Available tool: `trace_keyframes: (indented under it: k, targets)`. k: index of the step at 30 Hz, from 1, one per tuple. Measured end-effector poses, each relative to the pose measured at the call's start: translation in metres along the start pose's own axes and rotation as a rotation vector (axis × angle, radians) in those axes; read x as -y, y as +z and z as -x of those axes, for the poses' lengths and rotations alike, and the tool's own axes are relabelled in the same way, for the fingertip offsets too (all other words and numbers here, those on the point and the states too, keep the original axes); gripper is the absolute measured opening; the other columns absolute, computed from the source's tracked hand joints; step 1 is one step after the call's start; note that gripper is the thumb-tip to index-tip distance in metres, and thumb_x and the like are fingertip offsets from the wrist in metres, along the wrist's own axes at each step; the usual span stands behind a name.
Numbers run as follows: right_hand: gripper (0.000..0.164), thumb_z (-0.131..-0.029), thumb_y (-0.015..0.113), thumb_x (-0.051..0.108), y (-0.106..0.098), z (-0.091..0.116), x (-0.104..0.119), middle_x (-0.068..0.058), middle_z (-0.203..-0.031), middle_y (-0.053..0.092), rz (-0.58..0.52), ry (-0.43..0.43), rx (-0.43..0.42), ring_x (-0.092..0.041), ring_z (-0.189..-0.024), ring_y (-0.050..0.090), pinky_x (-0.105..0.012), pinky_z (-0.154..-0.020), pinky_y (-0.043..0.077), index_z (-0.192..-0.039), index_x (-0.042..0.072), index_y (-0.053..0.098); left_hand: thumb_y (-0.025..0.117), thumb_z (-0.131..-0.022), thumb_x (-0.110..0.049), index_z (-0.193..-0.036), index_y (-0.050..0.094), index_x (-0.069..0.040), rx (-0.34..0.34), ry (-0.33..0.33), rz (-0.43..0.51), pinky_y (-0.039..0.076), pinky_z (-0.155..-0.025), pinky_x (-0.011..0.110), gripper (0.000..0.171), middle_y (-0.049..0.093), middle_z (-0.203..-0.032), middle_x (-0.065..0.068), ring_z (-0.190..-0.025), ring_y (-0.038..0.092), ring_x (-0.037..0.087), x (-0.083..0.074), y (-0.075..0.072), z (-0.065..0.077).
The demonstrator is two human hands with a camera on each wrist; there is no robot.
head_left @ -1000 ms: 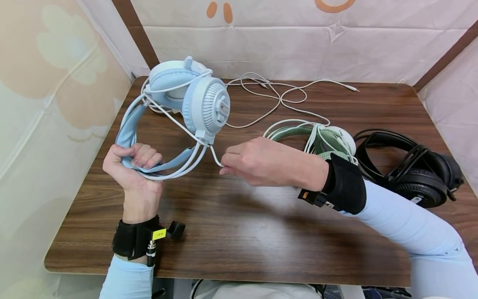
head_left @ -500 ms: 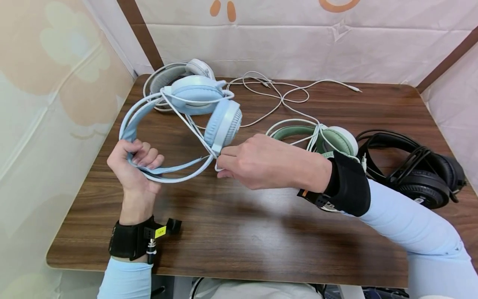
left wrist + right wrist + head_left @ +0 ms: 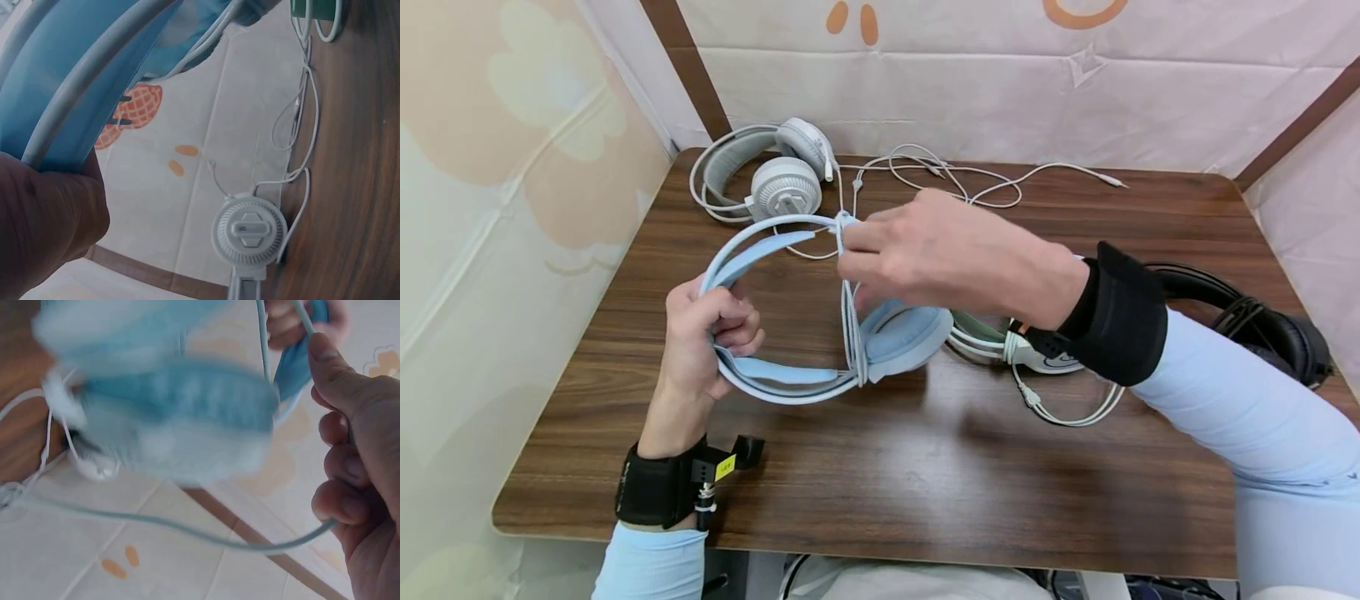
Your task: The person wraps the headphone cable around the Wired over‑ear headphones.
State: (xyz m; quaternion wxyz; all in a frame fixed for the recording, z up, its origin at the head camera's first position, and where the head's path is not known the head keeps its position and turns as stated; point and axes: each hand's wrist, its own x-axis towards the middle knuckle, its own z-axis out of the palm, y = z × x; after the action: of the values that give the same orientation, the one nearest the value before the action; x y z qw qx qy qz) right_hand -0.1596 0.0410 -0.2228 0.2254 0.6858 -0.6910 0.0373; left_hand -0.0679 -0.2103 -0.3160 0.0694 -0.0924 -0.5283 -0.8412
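Observation:
Light blue headphones (image 3: 913, 342) are held up over the wooden table, with their ear cups toward the right. My left hand (image 3: 709, 329) grips the middle of their headband, fingers curled round it. Several strands of the light blue cable (image 3: 852, 329) run across the headband's open end. At the far side of that end, my right hand (image 3: 940, 254) pinches the cable. A stretch of cable (image 3: 219, 540) leads from its curled fingers (image 3: 350, 503) in the right wrist view. The ear cups are blurred there, and my right hand hides part of them in the head view.
White-grey headphones (image 3: 786, 187) lie at the back left, their cable (image 3: 988, 200) looped along the table's far edge. Green-and-white headphones (image 3: 981, 337) lie right of the held pair, partly behind my right arm. Black headphones (image 3: 1292, 333) lie at the far right.
The blue headphones have turned and come nearer, uncovering the white-grey pair behind. My left hand has shifted right. My right hand has carried the cable from the near side to the far side.

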Motion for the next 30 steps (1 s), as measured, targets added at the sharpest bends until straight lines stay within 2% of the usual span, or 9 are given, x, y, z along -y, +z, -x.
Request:
trace_keyframes:
  k: [3, 9, 11, 14, 16, 20, 22, 26, 30]
  targets:
    - [0.026, -0.094, 0.07, 0.033, -0.003, -0.001, -0.008, -0.003, -0.081, 0.058, -0.04, 0.014, 0.006, -0.02, -0.069, 0.064, -0.04, -0.055, 0.055, -0.089, 0.008, 0.064, 0.028, -0.078, 0.013, -0.065, 0.022, -0.009, 0.078, -0.004, -0.013, 0.001, -0.039, 0.029, 0.027, 0.013, -0.054, 0.0, -0.042, 0.008, 0.012, -0.001, 0.001, 0.001]
    - [0.015, -0.098, 0.067, 0.022, -0.007, 0.001, -0.02, -0.003, -0.086, 0.061, -0.126, 0.045, -0.028, -0.019, -0.068, 0.063, -0.037, -0.059, 0.056, -0.09, 0.009, 0.067, 0.024, -0.077, 0.018, -0.068, 0.023, -0.009, 0.304, -0.019, 0.087, 0.006, -0.035, 0.026, 0.028, 0.017, -0.054, 0.0, -0.042, 0.01, 0.013, 0.001, 0.0, 0.002]
    - [0.012, -0.098, 0.067, 0.019, -0.009, 0.002, -0.024, -0.003, -0.086, 0.062, -0.145, 0.056, -0.056, -0.017, -0.068, 0.062, -0.035, -0.061, 0.055, -0.09, 0.01, 0.068, 0.021, -0.077, 0.019, -0.07, 0.03, -0.007, 0.389, -0.015, 0.121, 0.009, -0.035, 0.025, 0.028, 0.019, -0.056, 0.001, -0.042, 0.012, 0.013, 0.002, -0.001, 0.003]
    - [0.009, -0.098, 0.067, 0.016, -0.012, 0.007, -0.032, -0.003, -0.084, 0.061, -0.163, 0.087, -0.095, -0.016, -0.065, 0.058, -0.032, -0.06, 0.052, -0.092, 0.011, 0.07, 0.014, -0.072, 0.018, -0.077, 0.037, -0.004, 0.501, -0.01, 0.219, 0.011, -0.036, 0.022, 0.032, 0.02, -0.058, 0.001, -0.043, 0.015, 0.011, 0.005, -0.002, 0.004]
    - [0.01, -0.099, 0.064, 0.01, -0.014, 0.01, -0.038, -0.003, -0.084, 0.063, -0.202, 0.119, -0.133, -0.013, -0.066, 0.061, -0.027, -0.06, 0.049, -0.095, 0.01, 0.074, 0.012, -0.067, 0.017, -0.077, 0.038, -0.003, 0.549, -0.007, 0.295, 0.013, -0.037, 0.021, 0.034, 0.021, -0.059, 0.002, -0.043, 0.017, 0.011, 0.007, -0.002, 0.005]
    - [0.023, -0.097, 0.058, -0.003, -0.012, 0.018, -0.048, -0.005, -0.083, 0.069, -0.316, 0.178, -0.208, -0.009, -0.068, 0.065, -0.017, -0.061, 0.039, -0.103, 0.007, 0.078, 0.011, -0.061, 0.014, -0.071, 0.021, -0.008, 0.589, -0.004, 0.478, 0.014, -0.041, 0.021, 0.026, 0.02, -0.061, 0.001, -0.045, 0.019, 0.012, 0.006, -0.003, 0.007]
    - [0.02, -0.097, 0.062, -0.001, -0.009, 0.019, -0.051, -0.005, -0.083, 0.07, -0.346, 0.199, -0.227, -0.008, -0.07, 0.064, -0.015, -0.063, 0.038, -0.104, 0.007, 0.079, 0.012, -0.06, 0.013, -0.07, 0.016, -0.011, 0.596, 0.0, 0.571, 0.014, -0.042, 0.021, 0.027, 0.02, -0.062, 0.001, -0.046, 0.019, 0.012, 0.006, -0.002, 0.007]
    - [0.013, -0.093, 0.072, 0.01, 0.002, 0.02, -0.053, -0.004, -0.077, 0.067, -0.348, 0.207, -0.249, -0.009, -0.063, 0.055, -0.017, -0.061, 0.035, -0.104, 0.008, 0.08, 0.016, -0.06, 0.012, -0.069, 0.017, -0.011, 0.595, 0.015, 0.692, 0.015, -0.044, 0.021, 0.025, 0.023, -0.062, 0.002, -0.046, 0.021, 0.013, 0.006, -0.002, 0.007]
    - [0.013, -0.094, 0.071, 0.008, 0.018, 0.021, -0.052, -0.006, -0.075, 0.065, -0.388, 0.206, -0.238, -0.011, -0.061, 0.051, -0.021, -0.059, 0.036, -0.105, 0.006, 0.079, 0.024, -0.066, 0.01, -0.07, 0.018, -0.011, 0.577, 0.022, 0.768, 0.015, -0.043, 0.02, 0.022, 0.026, -0.06, 0.002, -0.045, 0.022, 0.012, 0.008, -0.003, 0.009]
